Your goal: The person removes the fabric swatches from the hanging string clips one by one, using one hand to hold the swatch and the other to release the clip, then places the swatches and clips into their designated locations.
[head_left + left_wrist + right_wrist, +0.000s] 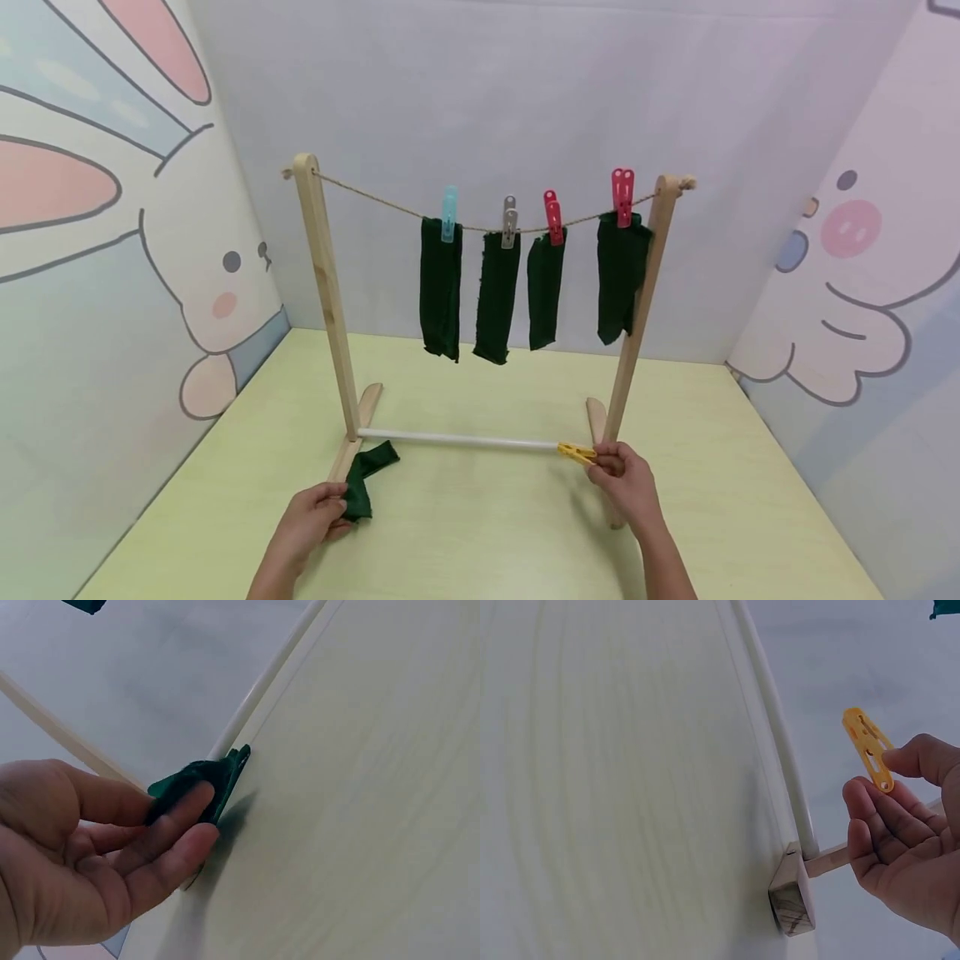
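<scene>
A dark green cloth strip [358,487] is pinched in my left hand [307,518], low at the front left. Its far end bends away across the rack's left foot onto the table. Close up in the left wrist view, the fingers hold the bunched cloth [217,776] just over the tabletop. My right hand [630,485] pinches a yellow clothespin [576,453] by its handle end, near the base of the right post. The right wrist view shows this clothespin [864,742] between thumb and fingers, the other fingers curled below.
A wooden rack with a left post [326,292] and right post [637,333] carries a sagging twine line [367,193]. Several green strips hang from it under a blue clothespin [449,215], a grey one [509,223] and two red ones. A white rod [457,439] joins the feet.
</scene>
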`<state>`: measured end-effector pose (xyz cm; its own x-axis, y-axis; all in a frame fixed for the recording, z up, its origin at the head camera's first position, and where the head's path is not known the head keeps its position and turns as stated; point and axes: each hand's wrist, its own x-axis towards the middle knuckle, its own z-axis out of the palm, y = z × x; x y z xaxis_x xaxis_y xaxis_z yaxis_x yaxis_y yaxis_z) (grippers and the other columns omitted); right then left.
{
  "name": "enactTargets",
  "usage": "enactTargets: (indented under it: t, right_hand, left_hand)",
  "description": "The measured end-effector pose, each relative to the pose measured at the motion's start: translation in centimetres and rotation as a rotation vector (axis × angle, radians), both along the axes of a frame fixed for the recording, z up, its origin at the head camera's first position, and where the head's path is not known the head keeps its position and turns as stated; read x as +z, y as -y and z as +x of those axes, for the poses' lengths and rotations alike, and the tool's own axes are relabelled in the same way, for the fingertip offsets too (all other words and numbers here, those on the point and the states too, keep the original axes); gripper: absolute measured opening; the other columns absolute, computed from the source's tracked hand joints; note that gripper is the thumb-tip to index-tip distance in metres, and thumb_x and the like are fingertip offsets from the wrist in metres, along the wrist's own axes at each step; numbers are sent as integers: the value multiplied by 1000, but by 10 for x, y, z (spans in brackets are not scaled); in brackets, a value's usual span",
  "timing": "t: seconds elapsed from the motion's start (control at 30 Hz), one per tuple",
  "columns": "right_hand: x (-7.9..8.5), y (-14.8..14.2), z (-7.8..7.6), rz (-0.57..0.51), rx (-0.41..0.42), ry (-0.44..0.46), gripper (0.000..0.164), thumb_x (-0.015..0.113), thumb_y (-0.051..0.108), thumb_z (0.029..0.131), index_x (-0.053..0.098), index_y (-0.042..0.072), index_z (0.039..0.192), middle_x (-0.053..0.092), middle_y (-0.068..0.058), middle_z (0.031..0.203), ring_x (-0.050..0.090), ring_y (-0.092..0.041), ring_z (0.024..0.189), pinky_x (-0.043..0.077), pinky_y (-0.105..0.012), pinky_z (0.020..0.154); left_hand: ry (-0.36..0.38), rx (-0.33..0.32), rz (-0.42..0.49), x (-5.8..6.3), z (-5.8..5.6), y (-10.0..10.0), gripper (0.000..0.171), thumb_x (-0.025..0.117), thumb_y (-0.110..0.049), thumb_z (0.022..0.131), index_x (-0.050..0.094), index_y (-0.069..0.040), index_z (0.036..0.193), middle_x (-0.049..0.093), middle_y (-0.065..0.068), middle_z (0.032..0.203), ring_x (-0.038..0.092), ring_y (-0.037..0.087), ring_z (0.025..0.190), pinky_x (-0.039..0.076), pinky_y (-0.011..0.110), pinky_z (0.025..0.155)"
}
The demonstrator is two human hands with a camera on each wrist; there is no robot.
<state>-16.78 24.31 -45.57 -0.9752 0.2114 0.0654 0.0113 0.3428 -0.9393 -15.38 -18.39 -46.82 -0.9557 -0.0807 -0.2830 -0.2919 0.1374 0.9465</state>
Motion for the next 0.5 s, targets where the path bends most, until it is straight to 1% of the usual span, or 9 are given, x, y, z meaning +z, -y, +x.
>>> enactTargets:
  t: [0.03,0.07,0.13,0.23,0.27,0.3,0.33,0.4,0.5]
  right_hand:
    - [-1,-1,-1,6,2,12,28,67,-7,79,57,-8,105,65,-15,92,60,-18,80,50,-23,64]
    - [-3,-1,-2,16,3,27,27,68,-7,78,58,-8,104,65,-15,91,60,-19,80,50,-23,64]
    - [-6,-3,-3,50,1,58,26,70,-5,77,60,-7,101,65,-12,87,60,-19,79,50,-23,63]
    - [-11,-5,-4,91,7,108,24,71,-5,75,62,-6,98,64,-8,83,59,-18,76,49,-24,61]
    - [-12,-6,-4,108,10,119,24,71,-5,75,62,-6,98,64,-7,83,59,-18,76,48,-25,60]
    - [-13,-7,-4,120,16,124,25,71,-5,74,62,-7,97,64,-7,82,60,-18,75,48,-26,60]
    - [-14,-7,-4,126,22,127,25,72,-5,74,62,-7,97,64,-7,82,60,-18,75,48,-26,59]
    - [-15,-8,-5,147,38,121,27,73,-5,72,61,-7,96,64,-7,81,60,-19,74,48,-27,59]
    - [-16,-7,-8,181,54,115,27,74,-5,71,61,-7,95,63,-6,79,59,-19,73,48,-28,58]
  left_hand:
    - [20,-19,-25,0,1,2,30,47,7,90,48,19,118,59,17,92,60,24,71,53,39,64]
    - [30,-59,-41,1,3,4,31,47,6,90,49,19,118,59,15,89,60,24,70,53,38,63]
    - [35,-153,-38,1,5,7,32,47,4,90,48,20,118,61,11,87,61,22,68,53,37,61]
    - [-4,-306,24,0,6,8,34,48,0,91,47,20,119,63,7,87,61,20,68,52,34,61]
    - [-24,-346,53,-1,5,8,34,48,-1,92,47,20,119,63,7,88,61,19,69,52,34,61]
    - [-37,-366,72,-2,5,7,35,48,-1,92,46,20,119,63,6,87,61,19,70,51,33,62]
    - [-48,-374,78,-3,4,6,35,49,-1,92,46,20,119,62,6,87,60,18,71,51,33,62]
    - [-58,-354,44,-4,3,5,34,50,0,91,46,20,119,61,6,85,59,19,70,50,33,61]
    - [-36,-276,-102,-3,3,4,29,51,5,88,52,19,112,59,7,84,57,20,69,49,34,60]
